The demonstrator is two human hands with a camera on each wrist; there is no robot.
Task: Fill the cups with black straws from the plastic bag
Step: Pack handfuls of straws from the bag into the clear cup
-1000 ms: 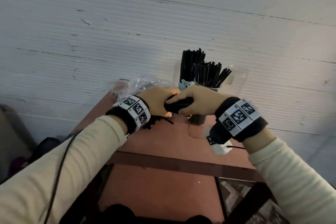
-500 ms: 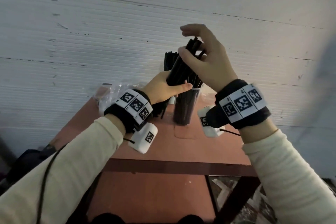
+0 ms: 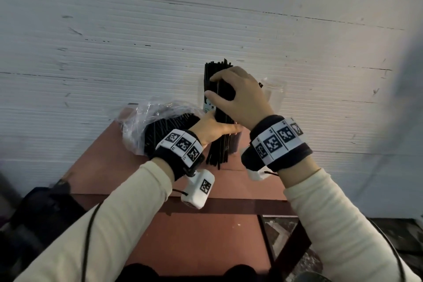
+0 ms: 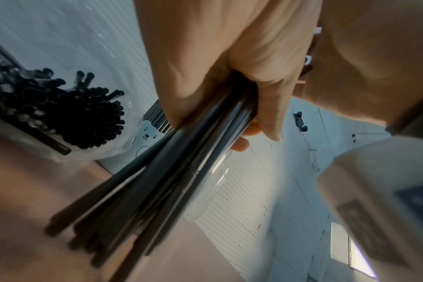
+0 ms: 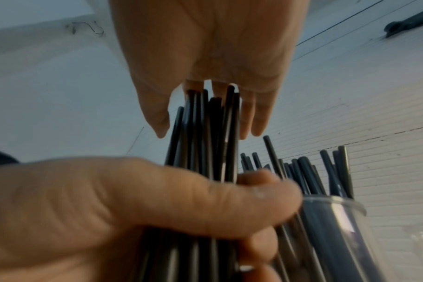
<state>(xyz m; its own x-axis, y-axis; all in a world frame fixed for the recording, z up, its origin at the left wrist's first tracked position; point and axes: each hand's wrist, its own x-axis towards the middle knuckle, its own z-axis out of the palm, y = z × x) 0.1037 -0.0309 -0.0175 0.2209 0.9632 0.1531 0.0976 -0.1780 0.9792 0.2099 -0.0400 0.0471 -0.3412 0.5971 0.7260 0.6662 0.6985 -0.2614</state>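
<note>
White ribbed wall behind; reddish counter (image 3: pixel 109 155) below. At 9 o'clock of the hands, plastic bag (image 3: pixel 139 126) lies on its side, black straws inside. Left hand (image 3: pixel 212 128) is wrapped round the held bundle (image 3: pixel 219 144) at mid-length, lower ends fanned out above the counter. Bear-print cup (image 3: pixel 208 105) at 12 o'clock, already stocked. Right hand (image 3: pixel 240 98), fingers extended and only lightly curved, caps the bundle's top ends. Clear cup (image 5: pixel 336 229) at 3 o'clock holds straws. Judgement: tap ends level first, then lower the bundle vertically into a cup, loosening the grip late.
</note>
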